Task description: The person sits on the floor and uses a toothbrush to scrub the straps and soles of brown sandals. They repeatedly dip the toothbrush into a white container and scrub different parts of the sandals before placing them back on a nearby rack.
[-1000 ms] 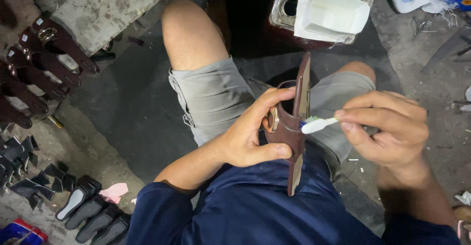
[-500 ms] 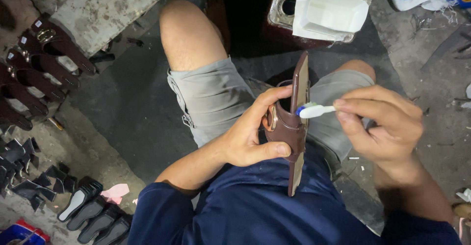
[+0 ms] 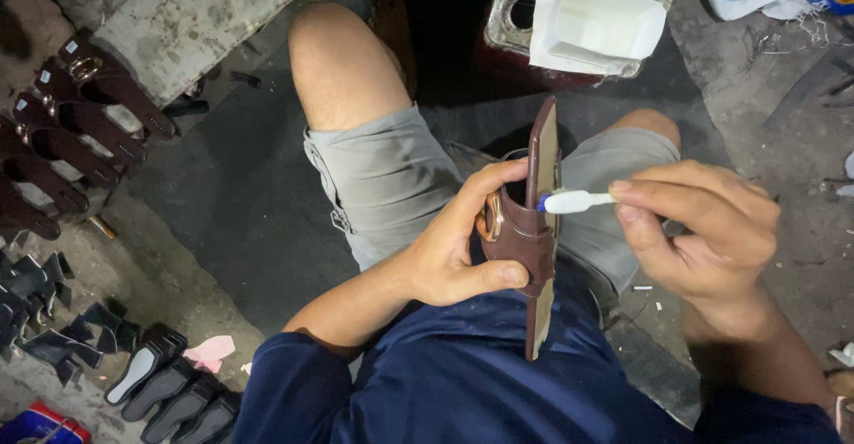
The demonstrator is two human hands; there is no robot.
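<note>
Brown leather is what the eye lands on first: a sandal (image 3: 534,239) with a dark strap and a gold-coloured buckle, stood on edge over the seated person's lap, sole turned toward the right. The left hand (image 3: 463,253) holds it there, fingers clenched round the strap with the thumb pressed across the near side. The right hand (image 3: 703,230) pinches a small white brush (image 3: 574,201) between thumb and fingertips, and its blue-tinged tip touches the edge of the sole just where the strap meets it. To my reading this is the gluing or coating step, with the brush working along the seam between strap and sole; how much of that edge is already covered I cannot tell from here. The next move would seem to call for a steady left grip while the brush is drawn along the edge, and perhaps a turn of the sandal to reach the other side. At far centre a white plastic tub (image 3: 605,24) sits on a stained metal can (image 3: 520,12), close enough for reloading the brush. Off to the left on the floor lie rows of brown straps (image 3: 89,106) with buckles, and nearer, a cluster of black heeled soles (image 3: 151,377).
</note>
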